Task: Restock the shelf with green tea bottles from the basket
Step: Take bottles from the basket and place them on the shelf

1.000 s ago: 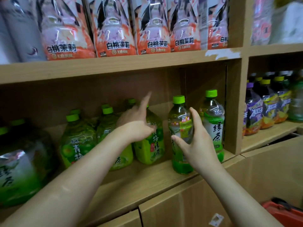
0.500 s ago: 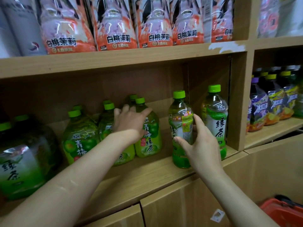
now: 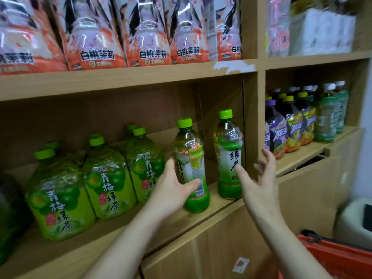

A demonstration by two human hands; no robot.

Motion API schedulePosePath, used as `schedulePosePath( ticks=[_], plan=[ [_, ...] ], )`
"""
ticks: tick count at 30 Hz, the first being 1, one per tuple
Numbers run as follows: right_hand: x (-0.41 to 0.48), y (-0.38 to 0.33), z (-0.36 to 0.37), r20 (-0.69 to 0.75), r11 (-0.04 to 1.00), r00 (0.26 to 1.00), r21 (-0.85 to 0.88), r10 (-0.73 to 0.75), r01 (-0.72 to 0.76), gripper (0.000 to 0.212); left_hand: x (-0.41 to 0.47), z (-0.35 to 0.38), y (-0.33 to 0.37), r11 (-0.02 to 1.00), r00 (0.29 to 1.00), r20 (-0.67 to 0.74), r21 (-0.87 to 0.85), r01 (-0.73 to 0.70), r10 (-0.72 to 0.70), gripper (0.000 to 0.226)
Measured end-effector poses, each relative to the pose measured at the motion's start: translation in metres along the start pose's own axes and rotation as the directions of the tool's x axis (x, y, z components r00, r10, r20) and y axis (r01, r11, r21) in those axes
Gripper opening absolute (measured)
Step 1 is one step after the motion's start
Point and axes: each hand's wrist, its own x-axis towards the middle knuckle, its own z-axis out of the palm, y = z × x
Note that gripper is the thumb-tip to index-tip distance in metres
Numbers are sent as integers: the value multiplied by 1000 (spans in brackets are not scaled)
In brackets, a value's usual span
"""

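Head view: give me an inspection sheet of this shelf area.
Surface: wooden shelf, front edge bare.
Job's things: two slim green tea bottles, left one and right one, upright; red basket at lower right.
Clutter: big plum tea bottles on the left; orange packs above; dark bottles in the next bay.
Grippers: left hand cups the left bottle; right hand open, empty.
Cables: nothing seen.
Surroundings: cabinet doors below.
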Motion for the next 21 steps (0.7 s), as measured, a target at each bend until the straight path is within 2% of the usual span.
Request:
schedulePosePath(
  ticks=[1, 3, 6, 8, 12, 17, 21],
  plan=[
    [3, 3, 1, 71, 999, 997, 6, 40, -41, 72, 3, 6, -3, 1000, 1000, -17, -19, 17, -17, 53],
    [8, 6, 2, 199, 996, 976, 22, 85, -91, 76, 6, 13, -5, 999, 996, -83, -24, 33, -35, 54],
    [13, 11, 8, 295, 998, 954, -41, 60, -50, 80, 5, 18, -5, 998, 981, -191, 54, 34, -23, 51],
    [14, 13, 12, 252, 988, 968, -150, 13, 26, 75, 5, 21, -3, 985, 961, -275, 163, 54, -7, 52],
    [16, 12, 16, 142, 962, 988, -257, -57, 93, 63, 16, 33, 1, 908, 927, -375, 390, 156, 2, 82],
    [19, 15, 16, 154, 946, 986, -306, -59, 104, 64, 24, 39, -2, 922, 943, -333, 361, 139, -12, 85],
    [23, 19, 21, 154, 949, 987, -304, -41, 87, 62, 19, 37, -10, 898, 937, -334, 435, 61, 99, 92]
  ],
)
